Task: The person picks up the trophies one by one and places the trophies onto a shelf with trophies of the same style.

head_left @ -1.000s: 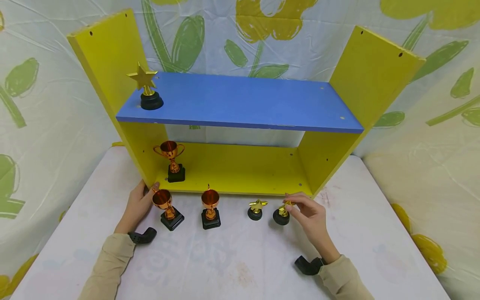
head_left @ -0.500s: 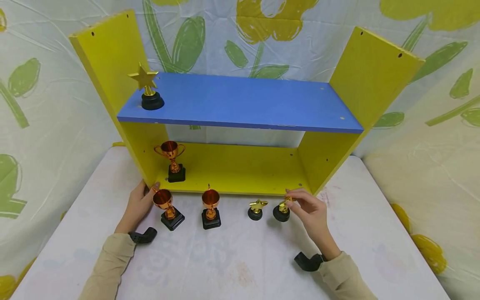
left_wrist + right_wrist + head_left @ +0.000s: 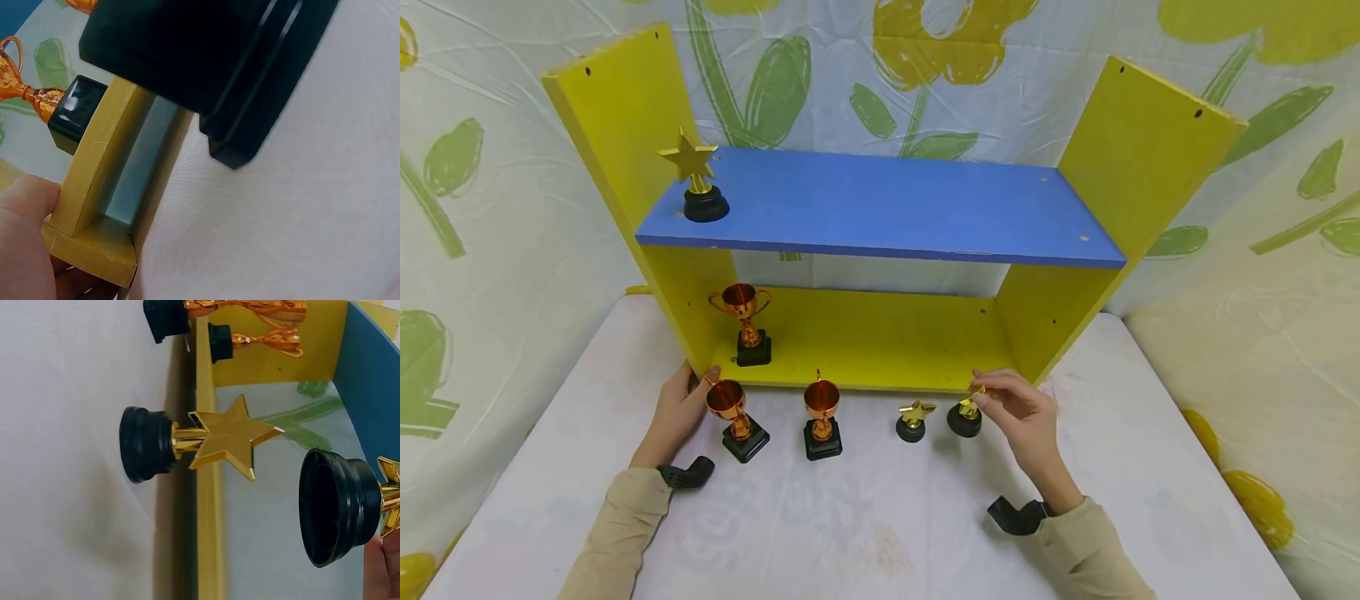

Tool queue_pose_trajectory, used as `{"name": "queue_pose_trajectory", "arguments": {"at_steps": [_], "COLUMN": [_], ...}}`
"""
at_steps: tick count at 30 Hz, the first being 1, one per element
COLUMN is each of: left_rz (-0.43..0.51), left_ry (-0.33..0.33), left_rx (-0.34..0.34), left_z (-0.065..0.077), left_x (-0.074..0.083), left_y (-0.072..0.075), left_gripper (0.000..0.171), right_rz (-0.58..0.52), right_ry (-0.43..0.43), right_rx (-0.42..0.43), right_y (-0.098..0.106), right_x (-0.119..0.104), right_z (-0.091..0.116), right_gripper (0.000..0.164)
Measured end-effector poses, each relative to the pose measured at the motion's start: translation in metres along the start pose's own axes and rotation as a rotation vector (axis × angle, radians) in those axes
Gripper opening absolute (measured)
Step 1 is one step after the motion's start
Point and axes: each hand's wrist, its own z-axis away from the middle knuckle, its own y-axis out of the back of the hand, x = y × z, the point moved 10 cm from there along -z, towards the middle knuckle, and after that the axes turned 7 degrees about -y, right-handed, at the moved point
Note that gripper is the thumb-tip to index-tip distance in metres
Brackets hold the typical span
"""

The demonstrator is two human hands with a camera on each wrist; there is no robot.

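My right hand (image 3: 1022, 425) pinches a gold star trophy (image 3: 964, 421) by its star. The right wrist view shows the hollow underside of its black base (image 3: 340, 509), raised off the table. Just left of it a second star trophy (image 3: 911, 428) stands on the table. My left hand (image 3: 672, 414) grips the lower left corner of the yellow and blue shelf (image 3: 880, 208). In the left wrist view the thumb (image 3: 34, 197) lies against the yellow board, with fingers partly hidden behind it. Two copper cup trophies (image 3: 727, 400) stand on the table close to that hand.
On the lower board at the left stands another copper cup trophy (image 3: 752, 348). A star trophy (image 3: 706, 203) occupies the left end of the blue board (image 3: 880, 204). White cloth covers the table (image 3: 820, 533), and flowered sheets (image 3: 482, 192) hang behind and beside it.
The right hand has risen slightly toward the shelf with the star trophy between its fingers, lifting it off the table. My left hand keeps its grip on the shelf corner.
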Motion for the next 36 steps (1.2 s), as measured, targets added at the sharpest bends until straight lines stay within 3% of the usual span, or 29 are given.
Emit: {"name": "queue_pose_trajectory", "arguments": {"at_steps": [22,36], "left_rz": [0.001,0.006], "left_ry": [-0.017,-0.03], "left_rx": [-0.001,0.0], "left_z": [0.0,-0.001], "left_x": [0.0,0.0], "left_y": [0.001,0.0], "left_gripper": [0.075,0.074], "right_rz": [0.007,0.062], "right_ry": [0.04,0.018], "right_rx": [0.018,0.041], "right_y": [-0.002,-0.004], "right_x": [-0.016,-0.022], "right_z": [-0.013,-0.021], "right_gripper": [0.021,0.021]}}
